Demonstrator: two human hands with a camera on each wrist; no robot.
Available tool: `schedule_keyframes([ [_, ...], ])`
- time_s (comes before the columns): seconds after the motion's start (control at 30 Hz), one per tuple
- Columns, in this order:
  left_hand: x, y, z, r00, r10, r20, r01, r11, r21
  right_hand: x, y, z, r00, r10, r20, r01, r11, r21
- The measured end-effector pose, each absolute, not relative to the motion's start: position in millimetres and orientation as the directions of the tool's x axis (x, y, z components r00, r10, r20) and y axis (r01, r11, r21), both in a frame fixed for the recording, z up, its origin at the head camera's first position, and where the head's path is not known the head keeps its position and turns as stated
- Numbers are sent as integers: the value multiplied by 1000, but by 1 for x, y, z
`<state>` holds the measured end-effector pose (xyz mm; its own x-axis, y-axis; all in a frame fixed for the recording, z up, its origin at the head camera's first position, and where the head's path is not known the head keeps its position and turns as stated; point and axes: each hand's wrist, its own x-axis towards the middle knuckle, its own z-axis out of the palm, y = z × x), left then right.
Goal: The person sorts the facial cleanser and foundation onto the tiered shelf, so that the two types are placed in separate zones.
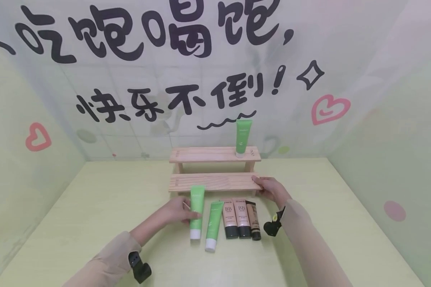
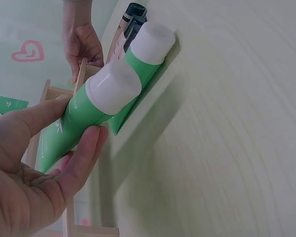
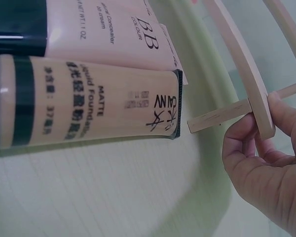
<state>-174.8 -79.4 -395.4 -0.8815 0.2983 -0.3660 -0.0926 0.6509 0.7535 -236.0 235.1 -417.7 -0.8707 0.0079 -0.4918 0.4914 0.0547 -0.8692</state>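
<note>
My left hand (image 1: 177, 210) pinches a green tube (image 1: 197, 207) with a white cap, thumb on one side and fingers on the other. In the left wrist view the held tube (image 2: 79, 116) tilts with its cap (image 2: 113, 86) toward the camera. My right hand (image 1: 273, 189) grips the right end of the lower step of a two-step wooden rack (image 1: 215, 182); in the right wrist view thumb and fingers close round the board (image 3: 254, 98). Another green tube (image 1: 214, 225) lies on the table beside the held one. A third green tube (image 1: 242, 137) stands cap-down on the upper step's right end.
Two pink BB cream tubes (image 1: 230, 219) with black caps lie side by side in front of the rack. A narrower liquid foundation tube (image 1: 253, 220) lies at their right. A printed wall (image 1: 147, 135) stands behind the table (image 1: 122, 187), with side panels left and right.
</note>
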Motion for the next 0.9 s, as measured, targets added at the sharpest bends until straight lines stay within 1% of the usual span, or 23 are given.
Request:
schedule_keyframes([
  [0.23, -181, -78, -390, -892, 309, -330, -88, 598, 797, -237, 235, -416, -868, 15, -496, 496, 37, -867],
  [0.47, -190, -76, -380, -902, 305, -305, -53, 623, 781, -237, 235, -416, -869, 2, -495, 495, 12, -869],
  [0.57, -194, -74, -377, -903, 307, -299, -63, 596, 800, -237, 236, -416, -869, 3, -495, 495, 3, -869],
  [0.67, -198, -72, -375, -907, 302, -294, -75, 570, 818, -237, 235, -416, -869, 6, -495, 495, 7, -869],
  [0.9, -207, -67, -373, -916, 301, -266, -45, 580, 813, -236, 235, -417, -866, 11, -501, 501, 40, -865],
])
